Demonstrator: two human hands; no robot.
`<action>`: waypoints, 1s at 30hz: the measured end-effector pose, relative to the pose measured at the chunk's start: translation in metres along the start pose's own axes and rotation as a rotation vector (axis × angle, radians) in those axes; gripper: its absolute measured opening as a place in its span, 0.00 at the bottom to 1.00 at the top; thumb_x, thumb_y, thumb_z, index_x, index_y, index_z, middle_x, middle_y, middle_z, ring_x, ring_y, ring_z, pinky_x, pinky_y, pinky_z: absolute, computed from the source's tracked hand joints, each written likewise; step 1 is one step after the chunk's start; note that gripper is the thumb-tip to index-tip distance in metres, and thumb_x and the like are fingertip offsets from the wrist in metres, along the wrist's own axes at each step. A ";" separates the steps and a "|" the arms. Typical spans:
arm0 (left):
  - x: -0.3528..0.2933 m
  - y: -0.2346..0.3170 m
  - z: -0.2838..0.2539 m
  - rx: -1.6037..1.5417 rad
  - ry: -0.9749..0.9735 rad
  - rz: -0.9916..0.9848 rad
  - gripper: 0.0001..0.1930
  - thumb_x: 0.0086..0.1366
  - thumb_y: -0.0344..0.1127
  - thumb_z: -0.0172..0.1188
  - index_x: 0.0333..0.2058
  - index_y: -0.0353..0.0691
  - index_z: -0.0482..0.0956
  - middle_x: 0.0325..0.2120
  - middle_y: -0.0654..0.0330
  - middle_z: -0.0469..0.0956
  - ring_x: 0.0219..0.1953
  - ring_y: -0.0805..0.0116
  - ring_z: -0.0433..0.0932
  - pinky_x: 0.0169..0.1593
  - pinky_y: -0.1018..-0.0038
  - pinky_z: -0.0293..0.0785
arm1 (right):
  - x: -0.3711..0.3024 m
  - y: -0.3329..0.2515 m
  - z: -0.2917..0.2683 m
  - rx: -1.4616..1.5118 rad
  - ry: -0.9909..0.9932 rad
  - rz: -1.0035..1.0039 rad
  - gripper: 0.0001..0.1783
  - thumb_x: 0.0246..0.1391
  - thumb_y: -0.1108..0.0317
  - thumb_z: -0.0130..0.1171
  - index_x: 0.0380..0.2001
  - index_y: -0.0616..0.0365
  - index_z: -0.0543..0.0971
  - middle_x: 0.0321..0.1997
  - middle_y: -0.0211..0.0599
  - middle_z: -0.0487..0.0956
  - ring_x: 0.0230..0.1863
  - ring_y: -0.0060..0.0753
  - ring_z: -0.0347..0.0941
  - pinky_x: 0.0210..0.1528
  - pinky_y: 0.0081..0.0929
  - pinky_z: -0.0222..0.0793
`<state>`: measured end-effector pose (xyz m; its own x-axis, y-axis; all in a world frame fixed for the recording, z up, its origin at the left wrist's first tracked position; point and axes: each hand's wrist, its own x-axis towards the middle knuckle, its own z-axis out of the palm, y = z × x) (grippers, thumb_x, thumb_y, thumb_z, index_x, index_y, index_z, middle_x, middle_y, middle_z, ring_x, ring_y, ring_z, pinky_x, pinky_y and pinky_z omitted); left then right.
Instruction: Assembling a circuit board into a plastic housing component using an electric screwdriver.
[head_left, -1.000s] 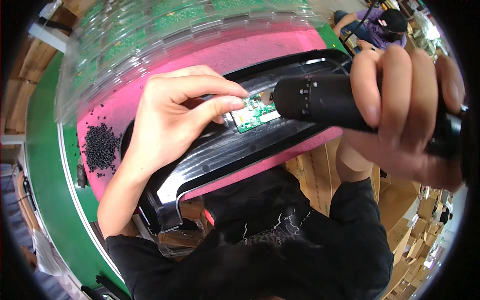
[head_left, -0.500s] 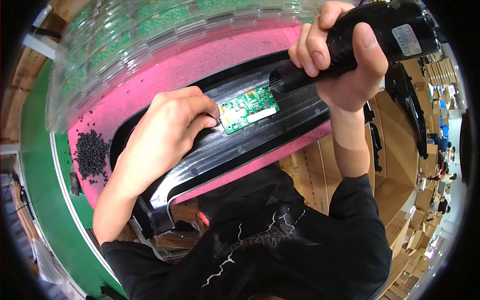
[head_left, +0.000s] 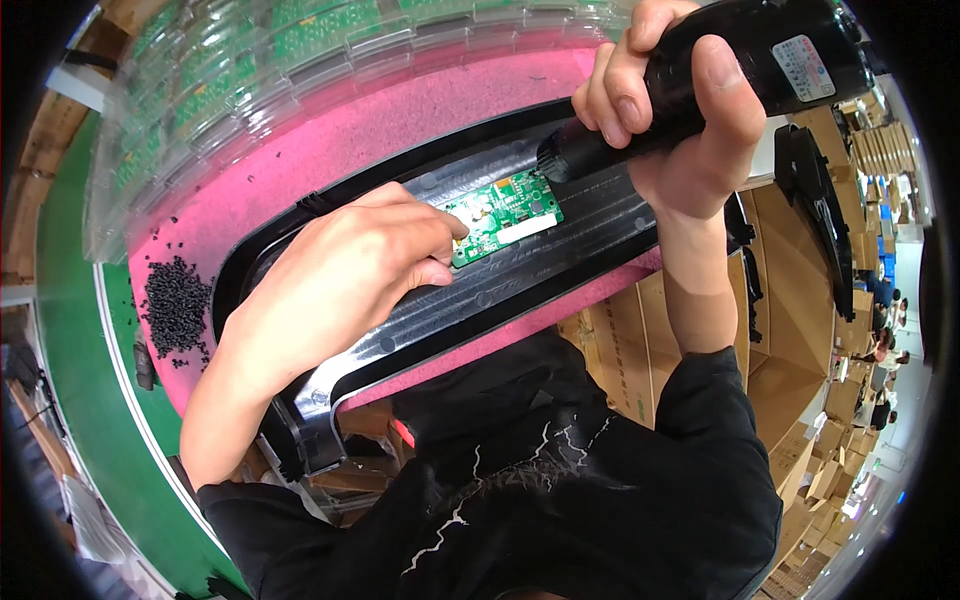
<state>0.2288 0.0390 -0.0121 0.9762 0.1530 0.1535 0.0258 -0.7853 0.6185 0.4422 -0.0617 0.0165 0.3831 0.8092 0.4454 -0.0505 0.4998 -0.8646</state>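
My right hand [head_left: 690,110] is wrapped around a black electric screwdriver [head_left: 755,60]. The tool's ribbed nose slants down to the right end of a green circuit board [head_left: 507,212]; its bit tip is too small to make out. That board lies inside a long black plastic housing [head_left: 500,297]. At the board's left end, the fingers of my left hand [head_left: 365,255] are curled, the index fingertip over the board and the thumb by its lower corner. Part of that end is hidden under them.
Loose black screws [head_left: 178,310] lie heaped on the pink mat [head_left: 240,185] at the left. Clear plastic trays [head_left: 330,75] with green boards are stacked along the far side. Cardboard boxes [head_left: 790,270] stand at the right, with another black plastic part [head_left: 815,215] over them.
My left hand has shifted slightly right, its index finger now further over the board's end. The screwdriver has moved slightly left and up in view, its nose still at the board's right end.
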 end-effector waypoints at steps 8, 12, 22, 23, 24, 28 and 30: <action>-0.006 0.001 0.005 0.056 0.018 -0.081 0.08 0.54 0.27 0.65 0.30 0.29 0.76 0.44 0.57 0.82 0.36 0.50 0.80 0.38 0.62 0.76 | 0.002 0.004 0.002 0.028 -0.002 0.006 0.23 0.56 0.52 0.59 0.37 0.63 0.69 0.15 0.36 0.70 0.14 0.29 0.66 0.22 0.27 0.66; -0.009 0.003 0.003 0.085 -0.028 -0.118 0.07 0.54 0.27 0.65 0.28 0.30 0.75 0.47 0.59 0.81 0.33 0.52 0.80 0.33 0.63 0.75 | 0.001 0.004 0.007 -0.008 0.039 0.006 0.24 0.56 0.52 0.59 0.37 0.65 0.69 0.14 0.37 0.70 0.13 0.29 0.65 0.20 0.27 0.65; -0.009 0.012 0.002 0.104 -0.023 -0.141 0.08 0.54 0.25 0.65 0.24 0.31 0.73 0.49 0.64 0.80 0.29 0.56 0.79 0.29 0.65 0.73 | -0.001 0.000 0.019 -0.021 0.099 0.030 0.24 0.56 0.52 0.60 0.36 0.66 0.69 0.14 0.37 0.69 0.13 0.28 0.64 0.19 0.26 0.64; -0.008 0.012 0.002 0.102 -0.025 -0.142 0.08 0.54 0.25 0.65 0.24 0.31 0.73 0.49 0.64 0.80 0.29 0.56 0.79 0.29 0.65 0.73 | -0.001 0.000 0.019 -0.020 0.100 0.033 0.24 0.56 0.52 0.60 0.36 0.66 0.69 0.14 0.37 0.69 0.13 0.28 0.64 0.19 0.26 0.64; -0.008 0.011 0.002 0.101 -0.036 -0.149 0.08 0.54 0.25 0.65 0.24 0.31 0.73 0.50 0.64 0.80 0.28 0.56 0.79 0.28 0.65 0.73 | -0.001 0.001 0.020 -0.017 0.105 0.049 0.24 0.56 0.52 0.60 0.37 0.65 0.69 0.14 0.37 0.69 0.13 0.27 0.63 0.19 0.25 0.63; -0.009 0.012 0.000 0.108 -0.060 -0.153 0.08 0.53 0.25 0.65 0.23 0.32 0.73 0.50 0.64 0.80 0.27 0.55 0.79 0.28 0.65 0.72 | -0.001 0.001 0.022 -0.006 0.117 0.113 0.23 0.56 0.53 0.61 0.37 0.63 0.69 0.15 0.35 0.68 0.14 0.26 0.62 0.20 0.24 0.61; -0.009 0.012 0.000 0.111 -0.061 -0.156 0.08 0.54 0.25 0.65 0.23 0.32 0.73 0.50 0.64 0.80 0.27 0.55 0.79 0.28 0.65 0.72 | 0.002 0.004 0.014 0.026 0.050 0.157 0.22 0.56 0.53 0.61 0.37 0.62 0.68 0.15 0.35 0.67 0.14 0.26 0.61 0.20 0.23 0.60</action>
<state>0.2202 0.0286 -0.0060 0.9698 0.2435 0.0134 0.1976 -0.8167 0.5421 0.4298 -0.0538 0.0167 0.4143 0.8619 0.2924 -0.1370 0.3767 -0.9161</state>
